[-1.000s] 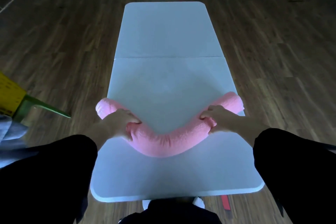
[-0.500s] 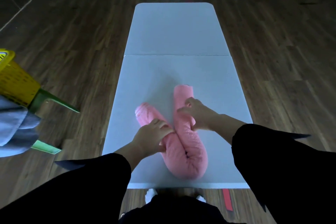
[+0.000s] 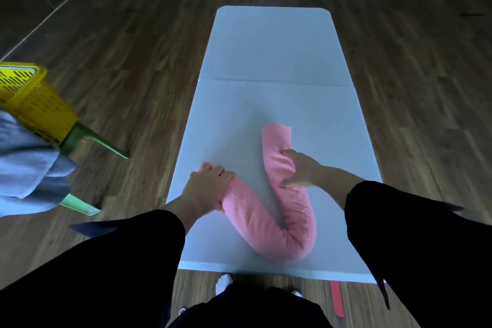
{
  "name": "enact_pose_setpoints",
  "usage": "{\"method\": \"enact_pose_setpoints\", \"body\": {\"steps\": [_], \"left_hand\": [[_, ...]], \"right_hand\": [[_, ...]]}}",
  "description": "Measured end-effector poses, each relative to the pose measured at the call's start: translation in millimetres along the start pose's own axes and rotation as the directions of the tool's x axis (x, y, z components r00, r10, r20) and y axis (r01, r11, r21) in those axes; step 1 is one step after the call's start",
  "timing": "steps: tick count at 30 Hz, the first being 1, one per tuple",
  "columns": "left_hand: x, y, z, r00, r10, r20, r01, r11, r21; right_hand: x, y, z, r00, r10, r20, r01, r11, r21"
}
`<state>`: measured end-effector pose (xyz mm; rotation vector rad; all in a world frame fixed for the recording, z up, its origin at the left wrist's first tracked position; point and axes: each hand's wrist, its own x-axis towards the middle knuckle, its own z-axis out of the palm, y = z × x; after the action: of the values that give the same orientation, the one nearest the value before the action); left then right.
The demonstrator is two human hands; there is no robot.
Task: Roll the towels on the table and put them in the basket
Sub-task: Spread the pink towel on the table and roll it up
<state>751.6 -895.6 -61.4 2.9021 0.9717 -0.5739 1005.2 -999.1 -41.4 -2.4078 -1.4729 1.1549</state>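
A pink towel [image 3: 269, 226], rolled into a long sausage, lies bent in a U on the near half of the white table [image 3: 271, 45]. Its bend sits close to the table's front edge and both ends point away from me. My left hand [image 3: 205, 186] grips the left end near the table's left edge. My right hand [image 3: 300, 169] holds the right arm of the U, thumb on one side and fingers on the other. A yellow slatted basket [image 3: 34, 98] stands off the table at the far left.
A grey-blue cloth [image 3: 29, 165] hangs at the left edge in front of the basket, which rests on a green stand [image 3: 87, 141]. Dark wooden floor surrounds the table. A red strip [image 3: 336, 301] lies on the floor by my feet.
A second ago the roll lay as a wide shallow curve across the table. Both hands brought its ends together into a tight fold; now the left end has swung back out to the left, widening the U.
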Motion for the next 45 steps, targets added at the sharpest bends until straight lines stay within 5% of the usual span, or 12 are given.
{"method": "enact_pose_setpoints", "body": {"steps": [8, 11, 16, 24, 28, 32, 37, 45], "left_hand": [[-0.4, -28.0, -14.5, 0.994, 0.103, 0.036, -0.097, 0.986, -0.138], [-1.1, -37.6, -21.5, 0.985, 0.169, -0.028, -0.166, 0.983, 0.080], [8.1, -22.8, -18.7, 0.976, 0.203, 0.085, -0.218, 0.943, 0.252], [14.2, 14.4, -21.6, 0.998, 0.027, 0.062, -0.040, 0.976, 0.213], [15.5, 43.7, -17.6, 0.987, -0.143, 0.076, 0.128, 0.977, 0.172], [13.4, 41.0, -9.1, 0.985, -0.128, 0.114, 0.123, 0.991, 0.056], [9.0, 32.2, -10.0, 0.975, -0.094, 0.200, 0.108, 0.992, -0.059], [-16.1, 50.7, -9.5, 0.982, -0.185, 0.033, 0.186, 0.982, -0.035]], "right_hand": [[1.1, -28.1, 23.2, 0.951, -0.224, 0.213, 0.261, 0.951, -0.164], [3.1, -34.7, 29.6, 0.936, -0.243, 0.254, 0.290, 0.943, -0.166], [-4.3, -32.7, 25.3, 0.936, -0.295, 0.192, 0.324, 0.936, -0.138], [-14.2, -0.8, -9.8, 0.994, -0.111, 0.001, 0.111, 0.989, -0.097], [-21.4, 7.9, -20.3, 0.997, -0.061, 0.039, 0.070, 0.941, -0.331], [-23.8, 6.1, -9.8, 0.997, -0.064, 0.043, 0.077, 0.810, -0.582], [-24.3, 12.7, 1.7, 0.998, -0.067, 0.004, 0.054, 0.757, -0.651], [-27.3, 28.1, 13.0, 0.978, -0.182, -0.099, 0.064, 0.719, -0.692]]}}
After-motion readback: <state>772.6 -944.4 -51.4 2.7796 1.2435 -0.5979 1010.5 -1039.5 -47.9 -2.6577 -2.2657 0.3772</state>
